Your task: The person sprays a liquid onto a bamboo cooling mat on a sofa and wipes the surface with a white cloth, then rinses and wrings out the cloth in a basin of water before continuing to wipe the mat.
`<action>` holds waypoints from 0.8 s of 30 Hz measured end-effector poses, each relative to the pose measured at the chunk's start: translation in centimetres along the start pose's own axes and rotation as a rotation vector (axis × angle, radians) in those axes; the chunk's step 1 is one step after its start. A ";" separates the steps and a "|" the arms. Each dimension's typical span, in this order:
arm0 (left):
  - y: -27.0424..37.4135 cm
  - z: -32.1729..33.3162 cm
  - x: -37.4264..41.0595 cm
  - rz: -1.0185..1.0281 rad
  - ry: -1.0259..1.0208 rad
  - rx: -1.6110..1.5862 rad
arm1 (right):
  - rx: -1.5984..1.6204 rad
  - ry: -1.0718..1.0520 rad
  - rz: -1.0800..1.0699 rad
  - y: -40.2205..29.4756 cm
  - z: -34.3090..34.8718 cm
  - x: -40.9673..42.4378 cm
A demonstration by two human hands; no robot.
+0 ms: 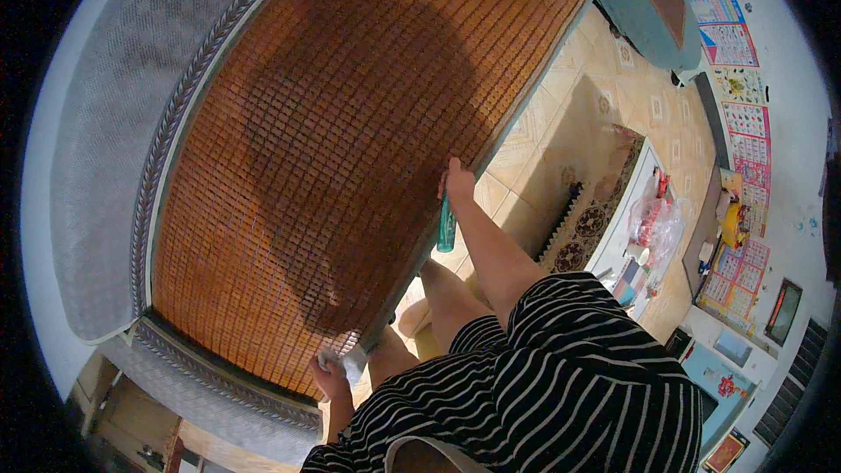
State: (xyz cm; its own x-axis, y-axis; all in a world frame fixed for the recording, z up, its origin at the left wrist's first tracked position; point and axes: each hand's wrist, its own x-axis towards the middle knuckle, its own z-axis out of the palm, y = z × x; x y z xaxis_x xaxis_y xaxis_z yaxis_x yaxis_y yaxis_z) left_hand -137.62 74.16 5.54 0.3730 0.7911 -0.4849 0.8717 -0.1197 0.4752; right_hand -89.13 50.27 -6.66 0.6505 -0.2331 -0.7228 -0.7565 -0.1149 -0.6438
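Observation:
In front of me a brown mat of small tiles (341, 164) covers a large padded piece of furniture, a sofa or a bed. My right hand (458, 182), at the mat's right edge, is closed around a translucent teal bottle (447, 230) whose lower end points down towards my legs. The fingers hide the bottle's top. Lower left, at the mat's near corner, my left hand (332, 378) grips a crumpled white cloth or tissue (353, 366), part of which hangs towards my leg. A shadow falls across much of the mat.
A grey padded backrest (98, 164) and armrest (223, 427) border the mat. To the right, beyond the tiled floor (525, 144), a low white table (611, 223) with a patterned runner holds a plastic bag (657, 220) and a cup (637, 253). Another teal seat (650, 13) stands at upper right.

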 end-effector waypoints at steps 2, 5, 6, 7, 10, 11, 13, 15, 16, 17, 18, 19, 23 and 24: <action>-3.9 0.9 1.0 0.006 0.085 -0.085 | -0.191 -0.075 -0.140 1.9 1.4 -0.5; -1.7 2.4 -0.9 -0.037 -0.184 -0.135 | -0.439 -0.088 -0.185 7.7 -0.8 -1.0; -1.8 1.1 -1.4 -0.016 -0.103 -0.072 | -0.495 -0.152 -0.105 8.4 1.8 -3.3; -4.0 -3.1 -0.5 -0.027 -0.061 -0.034 | -0.556 -0.311 0.114 6.9 8.4 -9.2; -4.5 -4.1 -1.7 0.066 -0.006 0.018 | -0.473 -0.339 0.008 5.6 13.4 -13.3; -6.0 -4.5 -2.1 0.022 -0.038 -0.015 | -0.589 -0.400 0.025 4.9 14.8 -13.9; -10.1 -6.0 -2.4 -0.058 -0.064 -0.083 | -0.617 -0.394 -0.031 2.3 19.9 -15.4; -9.8 -3.6 -4.4 -0.068 -0.024 -0.306 | -0.586 -0.316 -0.263 2.0 20.5 -11.6; -10.3 -3.8 -5.1 -0.117 -0.031 -0.255 | -0.523 -0.304 -0.303 1.7 21.4 -11.1; -11.0 -4.1 -5.6 -0.163 -0.034 -0.205 | -0.457 -0.298 -0.346 1.1 22.6 -10.8; -16.1 -6.4 -5.4 -0.129 0.078 -0.288 | -0.262 -0.296 -0.251 -1.1 27.8 -15.6; -16.2 -6.7 -6.3 -0.147 0.071 -0.250 | -0.191 -0.293 -0.210 -1.4 28.5 -16.7; -17.1 -7.6 -8.9 -0.234 0.056 -0.259 | -0.086 -0.290 -0.063 0.0 30.9 -19.6; -16.7 -7.3 -9.6 -0.243 0.037 -0.248 | -0.134 -0.314 -0.061 1.5 31.0 -20.1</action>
State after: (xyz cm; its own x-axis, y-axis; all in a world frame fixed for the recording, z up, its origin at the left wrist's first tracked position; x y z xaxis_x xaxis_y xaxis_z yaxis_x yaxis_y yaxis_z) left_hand -158.03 72.97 7.61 0.1479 0.8005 -0.5807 0.8284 0.2205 0.5149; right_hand -101.29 84.76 -0.90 0.6679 0.0841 -0.7395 -0.7041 -0.2504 -0.6644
